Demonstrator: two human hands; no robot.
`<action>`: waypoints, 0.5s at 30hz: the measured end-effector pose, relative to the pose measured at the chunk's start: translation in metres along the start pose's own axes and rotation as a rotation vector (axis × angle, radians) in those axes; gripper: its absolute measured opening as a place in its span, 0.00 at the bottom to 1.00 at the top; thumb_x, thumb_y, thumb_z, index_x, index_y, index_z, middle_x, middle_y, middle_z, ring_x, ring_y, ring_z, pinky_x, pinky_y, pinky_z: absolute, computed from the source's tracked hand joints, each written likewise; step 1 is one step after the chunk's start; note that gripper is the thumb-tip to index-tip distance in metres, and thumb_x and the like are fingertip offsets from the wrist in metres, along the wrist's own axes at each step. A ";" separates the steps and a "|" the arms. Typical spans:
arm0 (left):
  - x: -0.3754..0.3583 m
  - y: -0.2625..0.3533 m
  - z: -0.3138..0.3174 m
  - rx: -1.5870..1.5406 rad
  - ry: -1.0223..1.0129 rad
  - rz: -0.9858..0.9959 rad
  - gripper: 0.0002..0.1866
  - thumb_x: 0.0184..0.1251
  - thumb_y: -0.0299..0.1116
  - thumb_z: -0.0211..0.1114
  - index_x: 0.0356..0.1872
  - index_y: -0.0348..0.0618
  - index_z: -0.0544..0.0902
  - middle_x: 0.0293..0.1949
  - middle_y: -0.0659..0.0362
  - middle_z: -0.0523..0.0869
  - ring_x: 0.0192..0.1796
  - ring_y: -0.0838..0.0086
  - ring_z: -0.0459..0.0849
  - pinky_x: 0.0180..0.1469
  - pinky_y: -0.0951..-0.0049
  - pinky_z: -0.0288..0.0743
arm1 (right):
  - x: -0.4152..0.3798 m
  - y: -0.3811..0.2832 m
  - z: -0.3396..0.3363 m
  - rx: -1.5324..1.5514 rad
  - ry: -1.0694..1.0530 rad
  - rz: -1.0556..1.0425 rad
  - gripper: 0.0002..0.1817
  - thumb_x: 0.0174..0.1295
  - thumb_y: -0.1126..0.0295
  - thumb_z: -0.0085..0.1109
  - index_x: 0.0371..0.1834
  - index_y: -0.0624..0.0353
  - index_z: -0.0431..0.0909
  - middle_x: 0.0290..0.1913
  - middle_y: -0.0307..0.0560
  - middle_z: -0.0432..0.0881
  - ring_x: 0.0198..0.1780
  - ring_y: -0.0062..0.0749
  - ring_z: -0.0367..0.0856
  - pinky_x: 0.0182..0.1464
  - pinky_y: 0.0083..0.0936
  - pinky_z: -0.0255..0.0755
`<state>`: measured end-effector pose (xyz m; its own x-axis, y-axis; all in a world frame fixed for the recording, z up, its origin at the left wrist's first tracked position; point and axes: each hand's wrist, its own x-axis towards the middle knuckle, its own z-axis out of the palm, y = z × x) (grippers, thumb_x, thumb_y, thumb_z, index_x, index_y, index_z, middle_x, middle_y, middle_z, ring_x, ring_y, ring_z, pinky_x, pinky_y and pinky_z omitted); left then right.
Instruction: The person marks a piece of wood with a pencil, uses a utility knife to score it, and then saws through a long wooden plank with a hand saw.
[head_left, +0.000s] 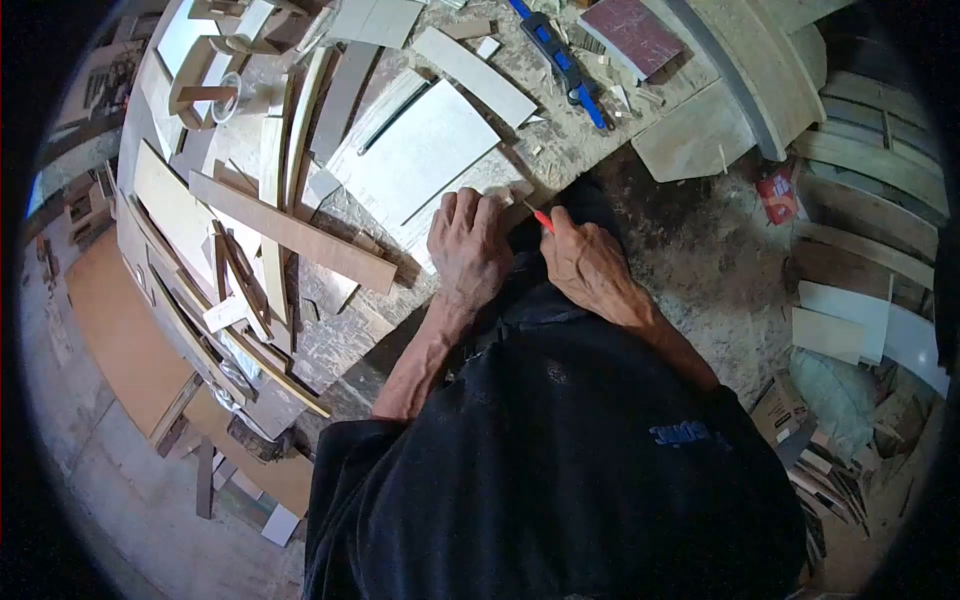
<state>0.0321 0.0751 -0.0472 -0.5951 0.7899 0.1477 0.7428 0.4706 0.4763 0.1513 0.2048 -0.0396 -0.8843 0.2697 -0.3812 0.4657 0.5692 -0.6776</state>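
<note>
Fingers of the right hand hold a red tool

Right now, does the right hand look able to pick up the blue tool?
Probably not as it stands: the right hand grips a red tool. Otherwise the way looks open, with only low scraps on the bench around the blue tool.

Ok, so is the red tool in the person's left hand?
No, the red tool is in the right hand, and the left hand is at the workbench edge.
</note>
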 end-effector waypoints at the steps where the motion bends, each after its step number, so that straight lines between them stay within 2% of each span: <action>1: 0.001 0.000 0.001 0.000 0.005 0.008 0.16 0.43 0.23 0.61 0.39 0.41 0.77 0.34 0.53 0.73 0.37 0.58 0.73 0.37 0.61 0.68 | 0.001 0.000 0.000 -0.028 -0.006 -0.001 0.12 0.67 0.65 0.51 0.39 0.66 0.68 0.22 0.63 0.80 0.28 0.57 0.84 0.30 0.48 0.76; 6: 0.001 0.000 0.000 0.019 0.030 0.031 0.17 0.42 0.23 0.62 0.39 0.41 0.77 0.34 0.53 0.73 0.37 0.57 0.73 0.37 0.60 0.69 | -0.002 -0.002 0.004 -0.064 0.035 0.023 0.12 0.66 0.65 0.52 0.39 0.66 0.67 0.23 0.65 0.81 0.29 0.58 0.84 0.31 0.49 0.77; 9: 0.001 0.002 -0.001 0.018 0.022 0.015 0.16 0.42 0.23 0.62 0.38 0.41 0.77 0.34 0.53 0.73 0.37 0.57 0.73 0.37 0.59 0.69 | -0.005 -0.008 0.000 0.045 -0.009 0.112 0.13 0.66 0.66 0.51 0.39 0.67 0.67 0.23 0.66 0.80 0.29 0.61 0.83 0.32 0.50 0.77; 15: -0.001 -0.003 0.004 0.004 0.020 0.015 0.16 0.42 0.24 0.62 0.38 0.41 0.77 0.33 0.53 0.73 0.37 0.57 0.73 0.37 0.59 0.69 | -0.003 -0.003 0.011 0.038 0.027 0.116 0.13 0.63 0.66 0.51 0.40 0.68 0.68 0.24 0.69 0.80 0.32 0.65 0.82 0.33 0.51 0.75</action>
<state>0.0318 0.0746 -0.0519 -0.5898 0.7890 0.1719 0.7528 0.4602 0.4706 0.1531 0.1933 -0.0430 -0.8248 0.3528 -0.4419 0.5654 0.5032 -0.6535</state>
